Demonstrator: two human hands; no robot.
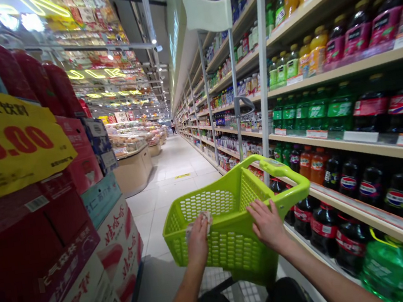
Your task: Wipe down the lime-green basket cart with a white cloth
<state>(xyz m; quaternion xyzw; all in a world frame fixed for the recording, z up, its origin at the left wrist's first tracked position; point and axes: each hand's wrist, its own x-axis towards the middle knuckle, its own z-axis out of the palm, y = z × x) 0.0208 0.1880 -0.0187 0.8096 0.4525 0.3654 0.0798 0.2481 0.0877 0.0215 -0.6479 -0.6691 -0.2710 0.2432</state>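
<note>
Green cart (234,249), wiping seemingly under way, unfinished. Left hand (198,240) closed on crumpled cloth (207,217) at near rim (231,218); right hand (268,225) lies on same rim near handle (284,171), clamped or merely resting, cannot tell. Far rim (207,188), handle: no cloth there. Cart stands on aisle floor (151,228) beside drink shelves (362,66).

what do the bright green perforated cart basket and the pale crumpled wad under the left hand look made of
Bright green perforated cart basket: probably moulded plastic with a slight gloss, judging by rounded edges and soft highlights.
Pale crumpled wad under the left hand: matte, thin cloth or paper; creases suit either.
</note>
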